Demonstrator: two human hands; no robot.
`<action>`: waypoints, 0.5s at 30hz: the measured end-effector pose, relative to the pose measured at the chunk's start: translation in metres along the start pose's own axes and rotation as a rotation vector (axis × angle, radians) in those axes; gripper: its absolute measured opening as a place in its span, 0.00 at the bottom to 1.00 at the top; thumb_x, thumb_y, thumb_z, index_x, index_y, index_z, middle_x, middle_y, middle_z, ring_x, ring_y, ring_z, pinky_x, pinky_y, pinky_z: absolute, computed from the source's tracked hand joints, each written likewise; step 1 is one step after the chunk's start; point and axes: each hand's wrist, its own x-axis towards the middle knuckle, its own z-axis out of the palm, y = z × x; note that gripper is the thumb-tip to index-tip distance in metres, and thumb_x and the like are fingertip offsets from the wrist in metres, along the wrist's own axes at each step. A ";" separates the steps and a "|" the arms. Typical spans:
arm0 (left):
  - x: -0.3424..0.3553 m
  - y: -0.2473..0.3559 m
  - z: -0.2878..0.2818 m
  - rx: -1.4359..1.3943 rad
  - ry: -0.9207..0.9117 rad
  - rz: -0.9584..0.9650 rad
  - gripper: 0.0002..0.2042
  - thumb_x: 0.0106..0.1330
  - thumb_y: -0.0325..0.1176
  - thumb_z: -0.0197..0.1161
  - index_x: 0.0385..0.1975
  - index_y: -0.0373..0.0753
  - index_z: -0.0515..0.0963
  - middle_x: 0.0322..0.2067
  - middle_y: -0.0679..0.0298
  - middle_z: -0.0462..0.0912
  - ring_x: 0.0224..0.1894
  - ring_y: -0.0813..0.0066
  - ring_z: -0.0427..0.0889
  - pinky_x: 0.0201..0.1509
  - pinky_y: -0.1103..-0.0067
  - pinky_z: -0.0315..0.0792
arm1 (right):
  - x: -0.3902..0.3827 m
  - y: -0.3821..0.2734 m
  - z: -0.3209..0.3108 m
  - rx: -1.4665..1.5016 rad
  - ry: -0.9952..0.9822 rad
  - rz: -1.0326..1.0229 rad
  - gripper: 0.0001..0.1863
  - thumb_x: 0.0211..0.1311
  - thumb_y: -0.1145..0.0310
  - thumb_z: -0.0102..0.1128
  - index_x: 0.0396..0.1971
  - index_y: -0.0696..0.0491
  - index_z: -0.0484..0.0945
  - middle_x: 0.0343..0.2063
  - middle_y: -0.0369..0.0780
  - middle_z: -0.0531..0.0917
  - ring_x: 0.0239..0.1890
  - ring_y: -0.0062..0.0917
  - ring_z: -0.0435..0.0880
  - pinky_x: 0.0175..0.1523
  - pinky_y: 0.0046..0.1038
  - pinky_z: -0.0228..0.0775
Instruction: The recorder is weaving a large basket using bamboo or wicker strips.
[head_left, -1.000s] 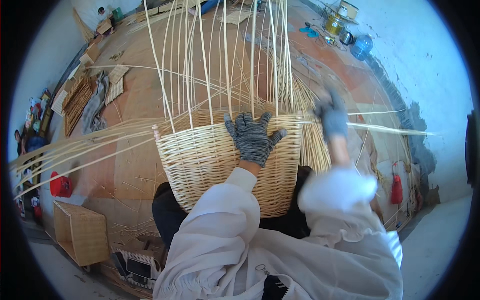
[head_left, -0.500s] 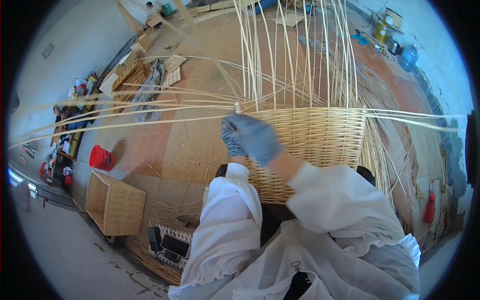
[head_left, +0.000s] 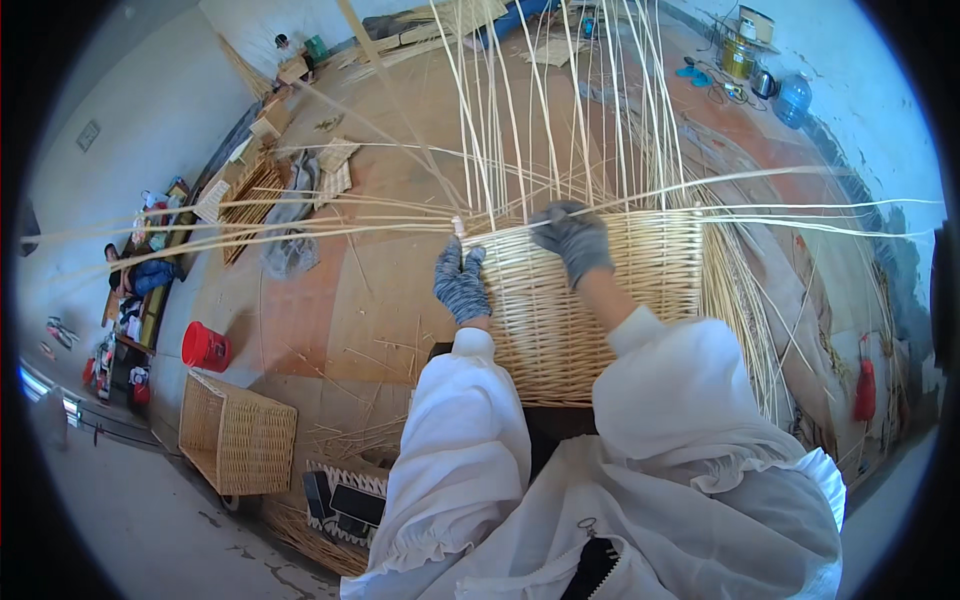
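A partly woven wicker basket rests in front of me, its wall pale and tightly woven, with long upright willow rods rising along its far edge. My right hand, in a grey glove, is closed at the top edge around a long willow strand that stretches off to the right. My left hand, gloved too, is beside the left corner with thumb and fingers apart. Just above it, a small pale peg-like piece stands at that corner. Several rods run out leftward from there.
Left of me stand a red bucket and a finished-looking wicker basket on its side. Phones lie near my left sleeve. Loose rods hang right of the work. Another person sits far left; a water jug stands far right.
My right hand has moved right, away from my left hand, along the basket's top edge with a strand. My left hand's fingers have come apart. The view has shifted slightly.
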 end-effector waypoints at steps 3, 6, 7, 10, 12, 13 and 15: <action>0.023 -0.019 -0.012 0.064 -0.032 0.100 0.16 0.53 0.26 0.66 0.42 0.28 0.75 0.36 0.60 0.80 0.38 0.74 0.77 0.45 0.81 0.69 | 0.026 -0.003 -0.024 -0.059 0.051 0.192 0.09 0.55 0.79 0.55 0.37 0.61 0.72 0.33 0.48 0.79 0.32 0.34 0.82 0.36 0.31 0.82; 0.059 -0.024 -0.028 -0.048 -0.352 -0.239 0.13 0.54 0.33 0.66 0.35 0.33 0.74 0.30 0.64 0.78 0.30 0.80 0.75 0.35 0.85 0.69 | 0.026 -0.016 -0.021 -0.123 0.007 0.253 0.08 0.56 0.79 0.55 0.36 0.61 0.72 0.34 0.48 0.79 0.33 0.34 0.82 0.36 0.31 0.82; 0.070 -0.021 -0.029 -0.045 -0.354 -0.240 0.13 0.54 0.33 0.66 0.35 0.33 0.74 0.30 0.64 0.78 0.30 0.80 0.75 0.35 0.85 0.69 | 0.029 -0.019 -0.021 -0.152 0.004 0.308 0.08 0.56 0.77 0.55 0.36 0.60 0.73 0.34 0.48 0.80 0.32 0.33 0.82 0.34 0.30 0.83; 0.087 -0.024 -0.028 -0.027 -0.779 -0.432 0.12 0.58 0.36 0.63 0.34 0.35 0.73 0.27 0.69 0.74 0.27 0.81 0.71 0.34 0.83 0.69 | 0.047 -0.021 -0.011 -0.321 -0.110 0.209 0.06 0.55 0.78 0.55 0.34 0.59 0.74 0.32 0.46 0.80 0.34 0.35 0.82 0.37 0.31 0.80; 0.092 -0.029 -0.022 -0.024 -0.786 -0.396 0.11 0.58 0.36 0.62 0.33 0.35 0.73 0.27 0.70 0.74 0.27 0.80 0.71 0.35 0.82 0.69 | 0.090 -0.015 0.007 -0.999 -0.345 -0.113 0.06 0.56 0.71 0.53 0.33 0.55 0.74 0.31 0.49 0.79 0.35 0.40 0.80 0.43 0.29 0.74; 0.092 -0.033 -0.026 -0.017 -0.789 -0.370 0.10 0.59 0.37 0.61 0.31 0.36 0.74 0.27 0.70 0.74 0.28 0.80 0.71 0.35 0.81 0.69 | 0.096 -0.020 0.039 -1.254 -0.426 -0.340 0.10 0.55 0.69 0.52 0.37 0.54 0.74 0.31 0.51 0.78 0.36 0.41 0.79 0.44 0.30 0.73; 0.085 -0.024 -0.004 0.057 -0.780 -0.413 0.09 0.60 0.37 0.60 0.28 0.38 0.74 0.26 0.70 0.74 0.28 0.80 0.71 0.37 0.80 0.69 | 0.132 -0.011 0.082 -1.550 -0.435 -0.747 0.15 0.55 0.69 0.51 0.44 0.51 0.72 0.32 0.52 0.77 0.38 0.42 0.78 0.45 0.33 0.71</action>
